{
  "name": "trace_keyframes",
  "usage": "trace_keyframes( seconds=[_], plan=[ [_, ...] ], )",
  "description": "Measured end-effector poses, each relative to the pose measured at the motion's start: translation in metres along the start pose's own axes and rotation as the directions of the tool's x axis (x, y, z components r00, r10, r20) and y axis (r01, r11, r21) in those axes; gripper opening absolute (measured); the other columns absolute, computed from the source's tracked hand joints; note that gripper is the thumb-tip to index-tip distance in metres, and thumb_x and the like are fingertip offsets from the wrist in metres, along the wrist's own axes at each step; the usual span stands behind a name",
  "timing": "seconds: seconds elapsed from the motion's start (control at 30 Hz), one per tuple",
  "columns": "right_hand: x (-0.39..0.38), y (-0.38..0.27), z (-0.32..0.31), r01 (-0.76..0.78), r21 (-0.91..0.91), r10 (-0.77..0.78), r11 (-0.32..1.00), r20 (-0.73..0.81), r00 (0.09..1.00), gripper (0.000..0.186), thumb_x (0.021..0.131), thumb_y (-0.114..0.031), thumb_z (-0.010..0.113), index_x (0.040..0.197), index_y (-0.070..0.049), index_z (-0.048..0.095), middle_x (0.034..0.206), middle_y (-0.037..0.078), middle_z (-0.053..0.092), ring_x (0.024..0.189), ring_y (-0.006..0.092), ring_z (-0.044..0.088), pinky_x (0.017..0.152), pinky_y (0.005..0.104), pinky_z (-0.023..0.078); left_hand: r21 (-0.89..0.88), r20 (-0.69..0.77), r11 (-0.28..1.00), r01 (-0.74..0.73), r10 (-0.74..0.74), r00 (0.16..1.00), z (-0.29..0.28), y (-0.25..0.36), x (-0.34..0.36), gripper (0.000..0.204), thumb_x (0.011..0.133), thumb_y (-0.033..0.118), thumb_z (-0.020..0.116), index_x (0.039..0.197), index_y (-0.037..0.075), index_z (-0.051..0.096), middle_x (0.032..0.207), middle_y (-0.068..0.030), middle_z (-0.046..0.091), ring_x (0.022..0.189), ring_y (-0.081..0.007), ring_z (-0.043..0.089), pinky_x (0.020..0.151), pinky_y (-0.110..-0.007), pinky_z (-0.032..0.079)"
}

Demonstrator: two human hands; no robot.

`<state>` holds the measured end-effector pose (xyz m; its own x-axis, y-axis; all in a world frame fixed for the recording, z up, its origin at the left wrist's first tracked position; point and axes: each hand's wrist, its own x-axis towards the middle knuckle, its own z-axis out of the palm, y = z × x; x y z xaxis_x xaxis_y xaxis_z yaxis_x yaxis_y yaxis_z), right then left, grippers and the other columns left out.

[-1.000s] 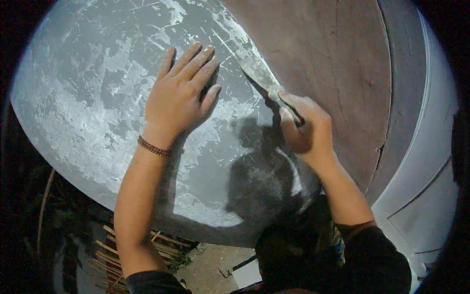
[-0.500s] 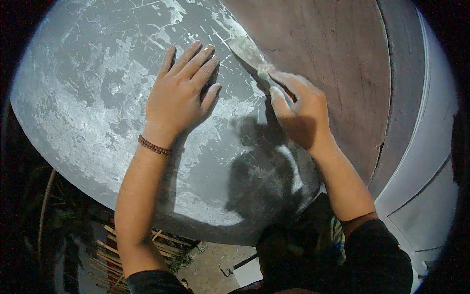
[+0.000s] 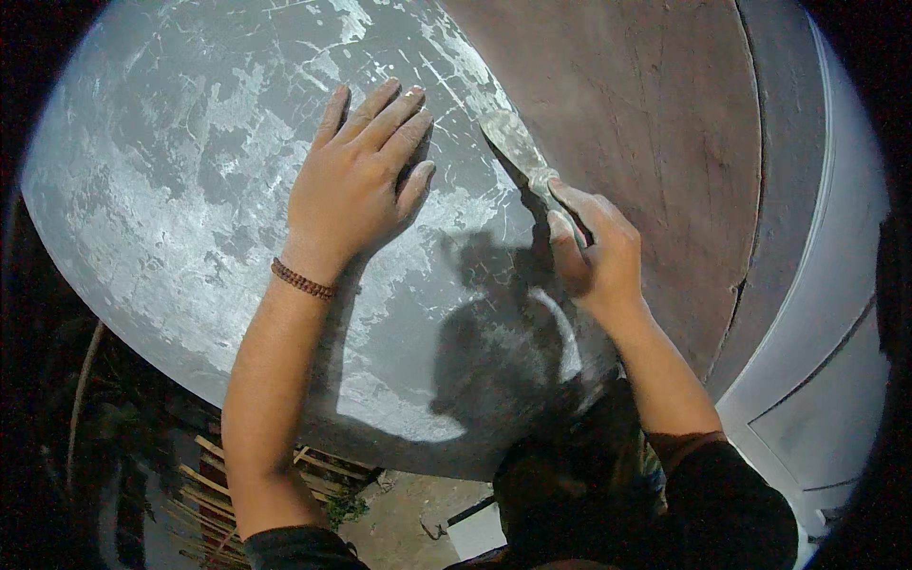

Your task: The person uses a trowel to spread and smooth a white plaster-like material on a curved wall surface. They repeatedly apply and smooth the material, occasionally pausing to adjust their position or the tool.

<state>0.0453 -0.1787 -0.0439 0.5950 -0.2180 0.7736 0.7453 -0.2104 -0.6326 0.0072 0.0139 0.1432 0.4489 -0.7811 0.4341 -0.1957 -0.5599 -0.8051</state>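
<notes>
My left hand (image 3: pixel 356 176) lies flat with its fingers extended on a big, curved grey panel (image 3: pixel 218 275), whose coating is scratched and worn through in pale patches. A dark beaded bracelet (image 3: pixel 302 280) circles that wrist. My right hand (image 3: pixel 603 247) is closed round the handle of a putty knife (image 3: pixel 513 142) with a whitish, dusty blade. The blade's tip is at the panel's scratched right edge, beside a brown section (image 3: pixel 636 123). Whitish dust coats the fingers of both hands. Shadows of my head and arms fall across the panel's lower part.
Right of the brown section runs a grey rim (image 3: pixel 793 142), with pale, smooth bodywork (image 3: pixel 817 408) farther right. Below the panel are wooden slats (image 3: pixel 214 494), a concrete floor (image 3: pixel 404 513) and a white flat object (image 3: pixel 478 532). Dark foliage stands at the lower left.
My right hand has drawn the putty knife down and to the right along the panel's edge. My left hand stays on the panel, nearly still.
</notes>
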Motion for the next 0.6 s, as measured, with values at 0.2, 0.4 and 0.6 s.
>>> trace_keyframes(
  seconds=[0.2, 0.4, 0.6],
  plan=[
    [0.007, 0.009, -0.002, 0.09, -0.037, -0.091, 0.995, -0.03, 0.995, 0.033, 0.091, -0.012, 0.064, 0.121, 0.0, 0.07, 0.112, 0.021, 0.073, 0.104, 0.0341, 0.071, 0.094, 0.0379, 0.053, 0.002, 0.025, 1.0, 0.009, -0.009, 1.0, 0.001, 0.001, 0.001, 0.044, 0.09, 0.024, 0.068, 0.133, 0.013, 0.064, 0.146, -0.0066, 0.059, 0.142, -0.0285, 0.048, 0.123, -0.054, 0.028],
    [0.016, -0.003, 0.004, 0.164, 0.03, -0.159, 0.986, -0.124, 0.979, 0.032, 0.09, -0.013, 0.065, 0.119, 0.001, 0.07, 0.113, 0.021, 0.073, 0.105, 0.0347, 0.071, 0.094, 0.0376, 0.053, 0.01, 0.008, 1.0, 0.003, -0.004, 1.0, 0.0, 0.001, 0.002, 0.044, 0.09, 0.024, 0.068, 0.132, 0.013, 0.064, 0.145, -0.007, 0.059, 0.142, -0.0288, 0.049, 0.123, -0.055, 0.028],
    [0.009, 0.006, 0.007, 0.074, 0.007, -0.073, 0.997, -0.072, 0.995, 0.032, 0.091, -0.013, 0.064, 0.12, 0.0, 0.071, 0.117, 0.022, 0.072, 0.108, 0.0332, 0.071, 0.096, 0.0362, 0.052, 0.005, 0.013, 1.0, 0.008, -0.008, 1.0, 0.0, 0.0, 0.001, 0.044, 0.089, 0.025, 0.069, 0.131, 0.012, 0.064, 0.145, -0.0073, 0.059, 0.142, -0.0288, 0.049, 0.123, -0.055, 0.028]
  ],
)
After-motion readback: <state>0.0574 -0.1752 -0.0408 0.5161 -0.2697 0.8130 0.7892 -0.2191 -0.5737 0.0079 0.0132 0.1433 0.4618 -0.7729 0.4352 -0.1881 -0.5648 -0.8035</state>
